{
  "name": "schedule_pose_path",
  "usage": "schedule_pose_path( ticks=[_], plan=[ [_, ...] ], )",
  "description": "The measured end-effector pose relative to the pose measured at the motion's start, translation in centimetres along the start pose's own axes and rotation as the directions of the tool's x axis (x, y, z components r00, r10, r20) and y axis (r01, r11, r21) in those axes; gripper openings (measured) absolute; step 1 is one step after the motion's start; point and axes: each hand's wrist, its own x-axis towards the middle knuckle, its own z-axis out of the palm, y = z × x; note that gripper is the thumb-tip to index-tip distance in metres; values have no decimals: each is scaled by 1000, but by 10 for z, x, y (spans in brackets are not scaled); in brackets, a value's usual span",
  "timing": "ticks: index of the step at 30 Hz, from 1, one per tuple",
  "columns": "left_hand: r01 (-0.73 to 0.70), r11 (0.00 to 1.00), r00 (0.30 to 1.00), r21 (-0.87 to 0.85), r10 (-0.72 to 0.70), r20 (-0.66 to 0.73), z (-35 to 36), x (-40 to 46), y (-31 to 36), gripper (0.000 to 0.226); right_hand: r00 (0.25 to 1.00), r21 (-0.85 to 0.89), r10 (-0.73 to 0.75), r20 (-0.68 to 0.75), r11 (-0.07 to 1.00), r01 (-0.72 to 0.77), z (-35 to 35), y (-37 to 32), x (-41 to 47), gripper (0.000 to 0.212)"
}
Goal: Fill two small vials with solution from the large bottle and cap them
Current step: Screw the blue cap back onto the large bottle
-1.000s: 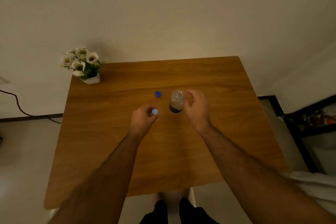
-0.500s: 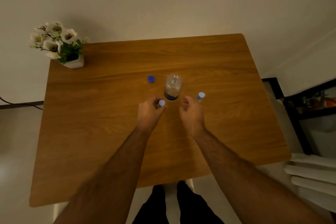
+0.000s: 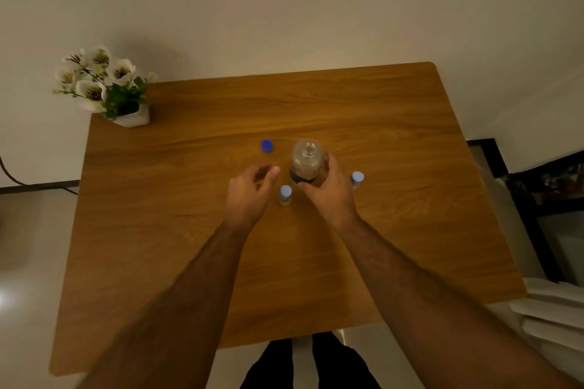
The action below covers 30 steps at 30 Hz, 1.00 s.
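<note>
Clear bottle [image 3: 306, 163] upright, mouth up

My forearms [image 3: 196, 287] are bare, with no sleeves, watch or rings. Black shorts [image 3: 303, 366] show below the table [image 3: 410, 230] edge.

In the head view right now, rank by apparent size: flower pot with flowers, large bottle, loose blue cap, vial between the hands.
1. flower pot with flowers
2. large bottle
3. vial between the hands
4. loose blue cap, close to the vial in apparent size, so that order is unsure.
</note>
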Motion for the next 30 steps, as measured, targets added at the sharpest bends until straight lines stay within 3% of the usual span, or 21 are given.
schedule_pose_path(
  ticks=[4,9,15,21,30],
  plan=[
    [8,998,998,64,-3,-68,-7,38,2,37,999,30,-39,33,999,38,1,2,8,92],
    [36,983,998,179,-28,-50,0,67,-3,52,998,61,-19,62,998,15,8,8,16,106],
    [-6,961,1000,275,3,13,17,85,-10,62,997,114,-46,57,993,39,10,12,23,87],
    [-31,924,996,381,-4,91,24,96,-16,45,996,123,-75,44,990,70,10,15,24,74],
    [-7,972,1000,234,4,14,11,87,13,31,996,85,-89,9,992,88,3,-1,28,72]
  ],
)
